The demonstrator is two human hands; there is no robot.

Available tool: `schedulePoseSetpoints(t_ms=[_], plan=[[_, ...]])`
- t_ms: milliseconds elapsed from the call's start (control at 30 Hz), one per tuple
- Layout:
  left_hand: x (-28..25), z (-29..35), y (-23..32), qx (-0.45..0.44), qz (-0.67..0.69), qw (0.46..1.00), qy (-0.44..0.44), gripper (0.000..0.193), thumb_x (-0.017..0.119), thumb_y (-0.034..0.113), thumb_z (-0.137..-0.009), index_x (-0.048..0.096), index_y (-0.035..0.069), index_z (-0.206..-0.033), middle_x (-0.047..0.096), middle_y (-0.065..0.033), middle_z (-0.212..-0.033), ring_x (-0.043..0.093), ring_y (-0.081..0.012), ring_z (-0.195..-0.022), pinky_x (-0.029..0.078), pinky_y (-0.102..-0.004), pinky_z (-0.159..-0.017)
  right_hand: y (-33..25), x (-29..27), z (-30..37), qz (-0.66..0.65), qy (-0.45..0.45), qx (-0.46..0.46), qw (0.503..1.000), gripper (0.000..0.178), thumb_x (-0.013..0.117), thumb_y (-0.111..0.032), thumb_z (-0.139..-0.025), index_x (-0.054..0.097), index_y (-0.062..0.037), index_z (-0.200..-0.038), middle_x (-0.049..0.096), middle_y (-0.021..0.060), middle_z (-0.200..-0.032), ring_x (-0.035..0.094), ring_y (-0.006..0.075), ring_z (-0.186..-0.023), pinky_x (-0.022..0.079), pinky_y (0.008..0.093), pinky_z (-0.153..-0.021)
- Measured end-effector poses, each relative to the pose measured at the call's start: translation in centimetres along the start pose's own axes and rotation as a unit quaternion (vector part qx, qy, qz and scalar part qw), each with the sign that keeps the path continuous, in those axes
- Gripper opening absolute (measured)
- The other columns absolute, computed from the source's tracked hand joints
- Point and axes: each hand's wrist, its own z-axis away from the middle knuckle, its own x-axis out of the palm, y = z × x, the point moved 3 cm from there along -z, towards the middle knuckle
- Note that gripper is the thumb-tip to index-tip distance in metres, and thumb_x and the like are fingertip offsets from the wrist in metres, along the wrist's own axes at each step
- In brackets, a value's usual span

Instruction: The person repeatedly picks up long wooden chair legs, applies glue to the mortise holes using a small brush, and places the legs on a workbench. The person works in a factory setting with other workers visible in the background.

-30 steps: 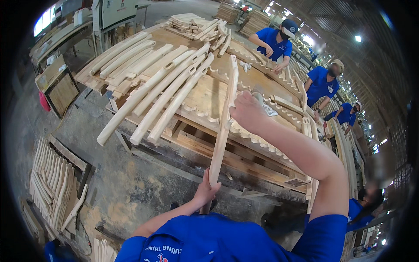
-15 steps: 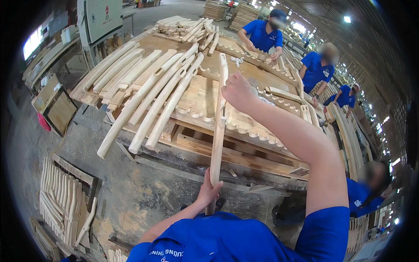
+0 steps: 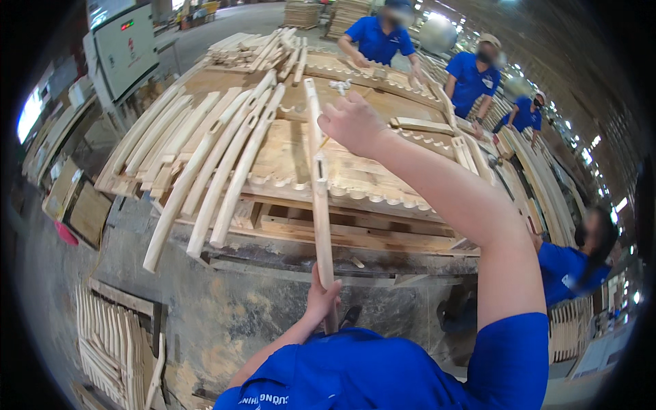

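Observation:
A long, pale wooden post [image 3: 321, 219] with slots cut in it stands nearly upright in front of me, its far end leaning over the worktable. My left hand [image 3: 321, 298] is wrapped around its lower part, close to my body. Beside the upper part is my right hand [image 3: 353, 126], fingers curled closed. A thin yellowish stick shows at both sides of that fist, its lower tip by the post's slot; its exact kind is too small to tell. Several similar slotted posts [image 3: 225, 171] lie on the table to the left, their near ends overhanging the edge.
Scalloped wooden strips [image 3: 383, 198] lie across the worktable. A crumpled white thing [image 3: 339, 87] rests beyond my right hand. Co-workers in blue shirts [image 3: 380, 39] stand at the far side and right. More wooden pieces [image 3: 116, 342] are stacked low at left, near a grey cabinet [image 3: 125, 51].
The whole view has shifted, so table and post appear further left. My right hand stays by the post's upper part, and the thin stick now shows. My left hand keeps its hold.

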Motion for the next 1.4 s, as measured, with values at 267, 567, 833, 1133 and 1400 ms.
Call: schedulePoseSetpoints(t_ms=[267,567,833,1133,1400], plan=[[1.3,-0.7,0.9,0.068,0.054,0.996,0.029,0.076,0.052,-0.004,-0.074,0.016,0.008,-0.139,0.050,-0.0108,-0.078,0.049,-0.0154,-0.046,0.044,-0.0281,-0.040,-5.5,7.7,17.0,-0.739,-0.094,0.537,0.396,0.027,0.058,-0.030,-0.088,0.055,-0.0067,-0.075,0.055,-0.0006,-0.064,0.043,0.0084,-0.047,0.037,0.0258,-0.043],[14.0,-3.1,5.7,0.092,0.060,0.989,-0.096,0.045,0.053,0.001,-0.078,0.028,0.008,-0.116,0.046,-0.0092,-0.069,0.049,-0.0180,-0.045,0.044,-0.0305,-0.038,-9.0,2.0,37.6,-0.844,0.173,0.506,0.037,0.015,0.052,-0.021,-0.092,0.055,-0.0080,-0.085,0.055,0.0018,-0.073,0.046,0.0079,-0.052,0.033,0.0205,-0.042],[33.0,-7.3,4.6,0.001,0.097,0.978,-0.185,0.029,0.055,0.008,-0.080,0.033,0.007,-0.098,0.047,-0.0080,-0.068,0.051,-0.0164,-0.046,0.045,-0.0305,-0.038,-5.7,-9.1,55.9,-0.727,0.325,0.599,0.082,0.022,0.046,-0.023,-0.094,0.052,-0.0047,-0.085,0.051,0.0053,-0.072,0.044,0.0111,-0.054,0.034,0.0253,-0.047],[39.7,-12.4,1.9,-0.077,0.199,0.965,-0.150,0.016,0.056,0.015,-0.081,0.043,0.008,-0.086,0.047,-0.0035,-0.063,0.052,-0.0159,-0.048,0.046,-0.0307,-0.041,-6.1,-11.1,66.6,-0.684,0.368,0.624,0.085,0.021,0.045,-0.026,-0.095,0.050,-0.0074,-0.087,0.048,0.0044,-0.073,0.042,0.0115,-0.052,0.031,0.0231,-0.043],[33.6,-13.6,3.4,-0.012,-0.202,0.950,-0.238,0.046,0.054,0.044,-0.086,0.054,0.002,-0.105,0.063,-0.0169,-0.093,0.064,-0.0243,-0.080,0.051,-0.0377,-0.073,-4.7,-7.2,63.9,-0.709,0.314,0.623,0.104,0.019,0.045,-0.029,-0.096,0.051,-0.0109,-0.096,0.049,0.0019,-0.074,0.043,0.0093,-0.053,0.033,0.0217,-0.042]])
